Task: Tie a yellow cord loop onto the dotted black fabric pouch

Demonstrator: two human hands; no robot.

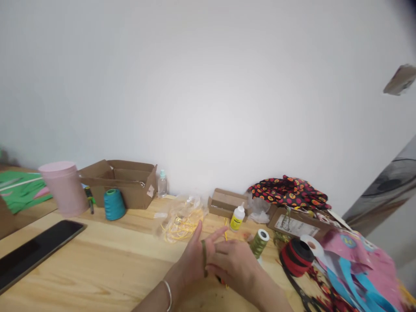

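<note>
My left hand (pixel 195 258) is held above the table with its thumb and fingers stretched apart. A band of olive-green thread (pixel 204 255) loops around its palm. My right hand (pixel 235 262) reaches across to the left palm, its fingers bent together at the thread's edge; their tips are partly hidden. Just behind my right hand stands a spool of olive-green thread (pixel 258 245), tilted in view. A yellow cord (pixel 226 232) shows past the fingertips. Beneath my right hand, a small dark and red thing (pixel 221 281) is mostly covered.
Behind the hands lie a clear bag of yellow cord (pixel 182 221), a glue bottle (pixel 237 218) and cardboard boxes (pixel 130 193). At left are a phone (pixel 39 249), a pink cup (pixel 65 190) and a teal thread cone (pixel 114 205). Red-black ribbon (pixel 297 258) and scissors (pixel 305 297) crowd the right.
</note>
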